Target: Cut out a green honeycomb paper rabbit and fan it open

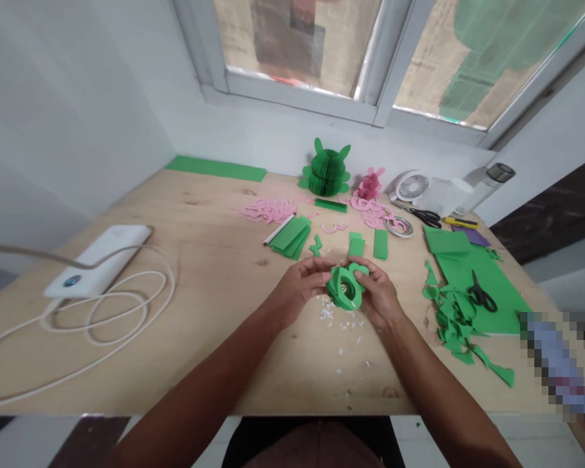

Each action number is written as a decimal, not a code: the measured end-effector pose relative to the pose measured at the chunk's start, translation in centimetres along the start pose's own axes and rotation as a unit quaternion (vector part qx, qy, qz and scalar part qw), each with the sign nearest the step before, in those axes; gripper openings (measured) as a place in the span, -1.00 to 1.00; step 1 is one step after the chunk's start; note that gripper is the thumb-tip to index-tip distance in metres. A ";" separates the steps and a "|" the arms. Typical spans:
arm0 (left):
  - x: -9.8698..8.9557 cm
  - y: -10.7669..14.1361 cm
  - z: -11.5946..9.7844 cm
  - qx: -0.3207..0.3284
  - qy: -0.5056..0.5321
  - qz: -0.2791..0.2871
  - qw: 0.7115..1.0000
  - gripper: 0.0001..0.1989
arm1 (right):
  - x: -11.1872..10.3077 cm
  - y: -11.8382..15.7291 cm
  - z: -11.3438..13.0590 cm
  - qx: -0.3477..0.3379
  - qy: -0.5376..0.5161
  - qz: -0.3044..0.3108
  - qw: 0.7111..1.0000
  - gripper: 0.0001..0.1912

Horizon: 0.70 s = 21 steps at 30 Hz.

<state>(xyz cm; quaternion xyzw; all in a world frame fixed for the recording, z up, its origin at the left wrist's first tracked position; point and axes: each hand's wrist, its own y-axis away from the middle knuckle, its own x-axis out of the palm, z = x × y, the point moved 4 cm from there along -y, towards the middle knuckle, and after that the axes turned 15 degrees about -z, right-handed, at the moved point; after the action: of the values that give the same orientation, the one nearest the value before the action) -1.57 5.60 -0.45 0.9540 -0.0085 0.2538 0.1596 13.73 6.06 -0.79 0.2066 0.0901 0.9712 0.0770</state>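
Observation:
Both hands hold a green paper cutout (338,300), a stack of curled ring-like layers with a hole in the middle. My left hand (299,289) pinches its left side with fingers and thumb. On the right side, my right hand (379,292) grips it with the thumb on top. White paper bits (327,313) lie scattered on the table below. Just beyond the hands are folded green paper pieces (355,244), a green rectangle (380,244) and a small curved green scrap (315,246).
A green honeycomb paper figure (327,172) and a smaller pink one (369,185) stand by the wall. Pink scraps (268,210), tape (398,226), scissors (481,294) on green sheets, green scraps (455,318), a fan (412,186) and a power bank (97,260) with cable surround them.

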 end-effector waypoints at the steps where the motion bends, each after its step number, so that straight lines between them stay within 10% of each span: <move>1: 0.0 0.0 0.2 -0.019 0.011 0.013 1.000 -0.69 | 0.0 0.0 0.0 -0.001 -0.002 0.001 1.000 -0.66; 7: 0.2 0.2 0.8 -0.103 0.039 0.080 0.991 -0.68 | 0.0 0.0 0.1 -0.005 -0.006 0.005 1.000 -0.67; 21: 0.1 0.2 0.5 -0.076 0.024 0.059 0.995 -0.71 | 0.0 0.0 0.2 -0.023 0.013 0.007 1.000 -0.65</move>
<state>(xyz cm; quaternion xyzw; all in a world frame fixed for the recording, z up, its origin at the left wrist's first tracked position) -1.25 5.24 -0.72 0.9305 -0.0800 0.2841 0.2169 13.83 6.05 -0.61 0.1928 0.0673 0.9761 0.0739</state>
